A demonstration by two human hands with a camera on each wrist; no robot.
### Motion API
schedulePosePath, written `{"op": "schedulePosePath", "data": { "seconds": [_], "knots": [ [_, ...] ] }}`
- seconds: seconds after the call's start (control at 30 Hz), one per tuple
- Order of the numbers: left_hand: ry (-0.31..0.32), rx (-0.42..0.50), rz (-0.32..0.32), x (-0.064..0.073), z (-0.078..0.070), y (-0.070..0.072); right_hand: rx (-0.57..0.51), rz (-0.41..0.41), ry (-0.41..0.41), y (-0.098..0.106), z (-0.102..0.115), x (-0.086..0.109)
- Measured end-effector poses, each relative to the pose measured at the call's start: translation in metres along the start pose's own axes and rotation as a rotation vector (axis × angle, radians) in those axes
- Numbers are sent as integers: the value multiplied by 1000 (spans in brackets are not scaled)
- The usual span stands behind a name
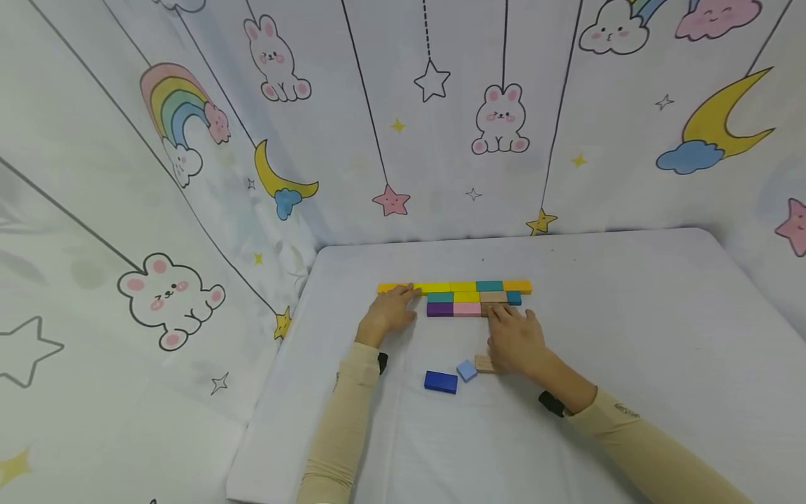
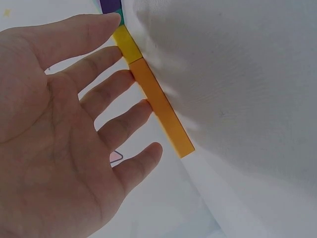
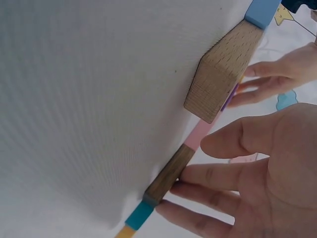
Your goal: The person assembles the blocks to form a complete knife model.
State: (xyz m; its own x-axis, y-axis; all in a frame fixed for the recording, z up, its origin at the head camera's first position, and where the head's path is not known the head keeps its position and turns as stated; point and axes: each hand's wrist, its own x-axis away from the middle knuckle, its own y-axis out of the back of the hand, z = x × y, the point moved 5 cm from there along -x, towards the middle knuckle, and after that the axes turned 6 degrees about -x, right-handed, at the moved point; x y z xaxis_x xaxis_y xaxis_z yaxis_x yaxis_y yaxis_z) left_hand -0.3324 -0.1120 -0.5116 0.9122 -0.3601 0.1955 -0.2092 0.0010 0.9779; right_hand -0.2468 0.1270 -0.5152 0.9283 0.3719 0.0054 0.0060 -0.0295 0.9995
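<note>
Coloured wooden blocks lie in three rows on the white table. The back row is longest, with yellow blocks point(image 1: 436, 288) near its middle. My left hand point(image 1: 389, 311) rests at that row's left end, its fingers extended along an orange block point(image 2: 163, 109) and a yellow block point(image 2: 129, 45). In the front row, a purple block point(image 1: 439, 309) and a pink block point(image 1: 467, 309) stand side by side, followed by a brown wood block point(image 3: 169, 173). My right hand point(image 1: 518, 341) touches that brown block with outstretched fingertips, its thumb apart from them and near the pink block in the right wrist view.
Closer to me lie a dark blue block point(image 1: 441, 382), a small light blue block point(image 1: 467, 370) and a pale wood block point(image 1: 484, 363), the last partly behind my right hand. A patterned curtain point(image 1: 441, 161) hangs behind the table point(image 1: 661, 336).
</note>
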Motion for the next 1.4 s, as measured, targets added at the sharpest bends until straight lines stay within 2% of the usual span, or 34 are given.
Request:
{"op": "schedulePosePath", "data": {
  "seconds": [0.47, 0.7, 0.87, 1.03, 1.27, 1.4],
  "knots": [
    [-3, 0, -1, 1, -2, 2, -23, 11, -21, 2, -1, -1],
    [3, -4, 2, 1, -2, 2, -127, 44, -76, 1, -5, -1],
    [-4, -8, -2, 1, -2, 2, -186, 34, -80, 4, -5, 3],
    [1, 2, 4, 1, -2, 3, -262, 19, -68, 11, 5, 15],
    [2, 10, 5, 3, -3, 5, -222, -26, 0, 23, 26, 41],
    [0, 12, 4, 3, -4, 5, -222, -39, 13, 27, 34, 53]
  ]
}}
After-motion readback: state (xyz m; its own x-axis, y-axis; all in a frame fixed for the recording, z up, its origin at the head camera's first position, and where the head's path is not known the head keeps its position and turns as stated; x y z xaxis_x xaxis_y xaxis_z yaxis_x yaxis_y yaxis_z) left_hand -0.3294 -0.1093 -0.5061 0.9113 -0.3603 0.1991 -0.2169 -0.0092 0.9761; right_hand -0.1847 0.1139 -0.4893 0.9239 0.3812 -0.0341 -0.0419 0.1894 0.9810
